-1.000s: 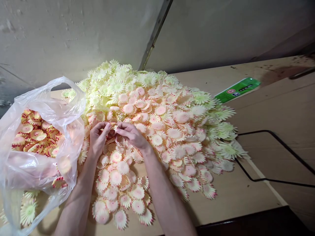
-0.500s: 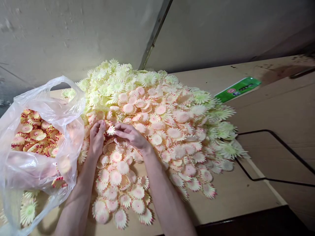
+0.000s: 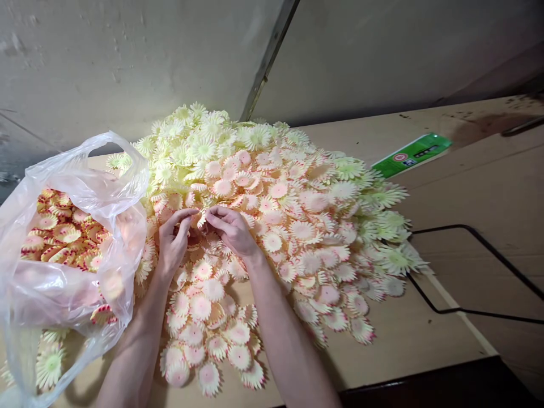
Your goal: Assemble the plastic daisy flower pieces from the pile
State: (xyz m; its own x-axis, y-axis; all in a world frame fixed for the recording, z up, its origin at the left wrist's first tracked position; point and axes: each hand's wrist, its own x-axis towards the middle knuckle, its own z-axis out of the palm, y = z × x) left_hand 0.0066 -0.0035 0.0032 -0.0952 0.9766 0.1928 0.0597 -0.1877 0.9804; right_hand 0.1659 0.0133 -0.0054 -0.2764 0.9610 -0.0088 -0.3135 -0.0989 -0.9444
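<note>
A small cream artificial flower piece (image 3: 202,220) with a notched edge is pinched between the fingertips of my two hands, above the pile. My left hand (image 3: 175,237) has its thumb and index finger closed at the left side of the piece. On the other side, my right hand (image 3: 232,228) grips it between thumb and bent fingers. Beneath and around both hands spreads a heap of flower pieces (image 3: 278,215), pale pink with red-tipped edges in front and greenish-yellow (image 3: 202,147) at the back. The fingertips partly hide the held piece.
At left, a translucent plastic bag (image 3: 63,283) lies open with red-edged flower pieces (image 3: 63,232) in it. A green packet (image 3: 410,156) and a bent black metal rod (image 3: 501,258) are to the right on the table (image 3: 403,334). A grey wall (image 3: 170,56) stands behind.
My hands have come closer together, and the left has moved a little to the right. The flower piece has shifted slightly right and up and is more covered by fingers.
</note>
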